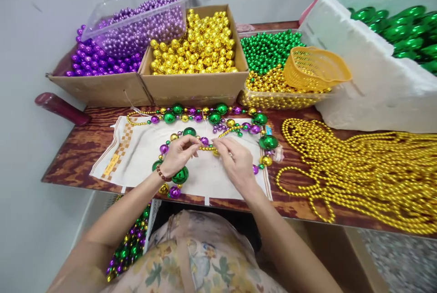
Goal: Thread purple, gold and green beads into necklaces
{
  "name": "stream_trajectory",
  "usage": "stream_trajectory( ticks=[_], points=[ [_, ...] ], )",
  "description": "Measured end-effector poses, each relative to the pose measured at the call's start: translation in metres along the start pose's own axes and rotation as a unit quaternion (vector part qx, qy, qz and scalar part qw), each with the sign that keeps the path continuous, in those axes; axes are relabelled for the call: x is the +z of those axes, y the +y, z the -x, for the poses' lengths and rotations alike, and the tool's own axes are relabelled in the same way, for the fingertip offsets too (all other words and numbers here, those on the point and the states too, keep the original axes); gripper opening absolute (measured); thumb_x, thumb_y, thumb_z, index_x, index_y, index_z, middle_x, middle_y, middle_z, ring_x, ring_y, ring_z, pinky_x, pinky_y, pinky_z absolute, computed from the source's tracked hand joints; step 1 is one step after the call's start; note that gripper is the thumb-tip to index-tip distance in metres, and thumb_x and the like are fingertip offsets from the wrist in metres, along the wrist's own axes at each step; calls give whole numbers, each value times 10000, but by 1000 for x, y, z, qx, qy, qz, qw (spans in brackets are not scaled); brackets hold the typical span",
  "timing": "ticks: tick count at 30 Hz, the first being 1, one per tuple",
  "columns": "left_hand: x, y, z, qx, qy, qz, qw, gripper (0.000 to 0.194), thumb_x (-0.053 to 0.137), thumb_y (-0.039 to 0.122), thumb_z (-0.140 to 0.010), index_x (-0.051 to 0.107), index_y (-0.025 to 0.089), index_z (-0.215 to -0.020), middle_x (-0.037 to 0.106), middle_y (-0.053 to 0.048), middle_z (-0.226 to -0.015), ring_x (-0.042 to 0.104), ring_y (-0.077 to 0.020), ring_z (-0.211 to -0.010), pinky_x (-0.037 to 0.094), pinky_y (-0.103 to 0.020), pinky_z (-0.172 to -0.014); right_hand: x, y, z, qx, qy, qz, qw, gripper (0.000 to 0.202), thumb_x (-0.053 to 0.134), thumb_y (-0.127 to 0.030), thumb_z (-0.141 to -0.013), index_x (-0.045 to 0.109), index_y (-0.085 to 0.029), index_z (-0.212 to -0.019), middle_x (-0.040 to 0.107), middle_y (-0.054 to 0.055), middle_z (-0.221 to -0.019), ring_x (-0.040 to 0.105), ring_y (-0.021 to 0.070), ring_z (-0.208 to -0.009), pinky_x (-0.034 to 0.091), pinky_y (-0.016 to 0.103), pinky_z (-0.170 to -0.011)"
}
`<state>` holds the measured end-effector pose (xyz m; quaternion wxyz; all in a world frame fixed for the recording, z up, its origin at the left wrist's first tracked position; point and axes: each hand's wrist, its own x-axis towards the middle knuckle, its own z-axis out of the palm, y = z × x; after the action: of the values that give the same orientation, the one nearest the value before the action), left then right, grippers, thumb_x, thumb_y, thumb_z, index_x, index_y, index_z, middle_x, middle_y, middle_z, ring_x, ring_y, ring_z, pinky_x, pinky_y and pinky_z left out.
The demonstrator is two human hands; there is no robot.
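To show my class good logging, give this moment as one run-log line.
left hand: pinches gold strand | right hand: at strand, grip unclear | beneath: white cloth | right: gold bead bundle on table

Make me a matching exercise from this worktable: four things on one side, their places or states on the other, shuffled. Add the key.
1. Beaded bracelet
2. Yellow plastic basket
3. Foam box
4. White cloth

A. Packed with large green beads
B. Spread beneath left hand and right hand
C. Atop the clear tub
D. Around the left wrist

1-D, 2-C, 3-A, 4-B
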<state>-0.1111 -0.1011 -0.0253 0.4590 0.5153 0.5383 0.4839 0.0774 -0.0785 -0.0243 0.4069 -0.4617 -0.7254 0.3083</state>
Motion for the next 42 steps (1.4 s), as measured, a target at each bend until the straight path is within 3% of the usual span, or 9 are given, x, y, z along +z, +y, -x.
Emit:
stream_trajectory(
  ticks=[5, 11, 15, 18, 23, 29, 34, 38, 42],
  points=[
    [7, -3, 1, -7, -1, 3, 1000, 225, 705, 386, -809, 652, 167, -812, 656, -3, -728, 597, -89, -572, 459, -204, -549, 23, 2, -25, 96, -89, -120, 984, 337, 549, -438, -928, 729, -212, -756, 726, 29, -750, 665, 210, -752, 475, 311, -705],
    [7, -8, -2, -22, 3, 32, 999, 217, 681, 382, -842, 645, 168, -837, 642, -4, -732, 595, -98, -613, 446, -206, -562, 51, 10, -19, 163, 28, -267, 949, 210, 603, -384, -840, 640, -200, -744, 646, 6, -726, 597, 170, -716, 478, 281, -700],
    [5, -11, -5, 4, 20, 87, 996, 219, 713, 374, -835, 639, 167, -839, 682, -52, -966, 637, -137, -887, 498, -236, -776, 57, 13, -8, 186, 80, -248, 947, 251, 546, -412, -888, 560, -206, -745, 534, -22, -670, 495, 140, -634, 413, 254, -610],
    [4, -12, -10, -24, 6, 165, 986, 249, 744, 385, -813, 620, 171, -844, 702, -40, -908, 660, -155, -922, 490, -274, -875, 59, 18, -1, 196, 90, -232, 948, 263, 557, -410, -887, 533, -209, -718, 472, -36, -633, 432, 132, -597, 364, 247, -558],
    [2, -11, -21, -84, -17, 266, 960, 337, 827, 385, -718, 585, 172, -820, 682, 0, -745, 694, -154, -812, 500, -283, -831, 66, 29, 5, 211, 84, -228, 947, 274, 543, -436, -885, 539, -211, -729, 491, -30, -628, 454, 136, -575, 398, 245, -537],
    [-1, -12, -36, -149, -87, 230, 958, 318, 852, 319, -667, 631, 124, -788, 661, -6, -665, 624, -100, -619, 474, -240, -683, 56, 31, 1, 183, 117, -211, 953, 228, 520, -401, -892, 557, -214, -766, 574, 8, -699, 548, 171, -677, 478, 287, -665],
    [2, -9, -44, -168, -130, 198, 957, 351, 867, 284, -639, 596, 141, -809, 645, 12, -600, 601, -101, -563, 449, -230, -611, 34, 28, -16, 19, 52, -104, 993, 217, 472, -357, -951, 608, -227, -842, 691, 74, -984, 619, 191, -766, 481, 315, -706],
    [6, -6, -46, -155, -150, 181, 960, 318, 853, 297, -657, 602, 137, -768, 635, 15, -600, 580, -86, -547, 435, -222, -595, 30, 32, -32, 13, -57, -28, 998, 225, 422, -338, -985, 612, -246, -909, 659, 11, -729, 594, 164, -602, 427, 270, -610],
    [5, -6, -48, -157, -160, 171, 959, 281, 825, 286, -666, 626, 128, -787, 645, 0, -624, 596, -93, -573, 447, -231, -614, 35, 31, -41, -17, -62, 12, 998, 241, 411, -328, -986, 601, -235, -872, 631, 8, -690, 596, 166, -610, 397, 256, -597]
  ],
)
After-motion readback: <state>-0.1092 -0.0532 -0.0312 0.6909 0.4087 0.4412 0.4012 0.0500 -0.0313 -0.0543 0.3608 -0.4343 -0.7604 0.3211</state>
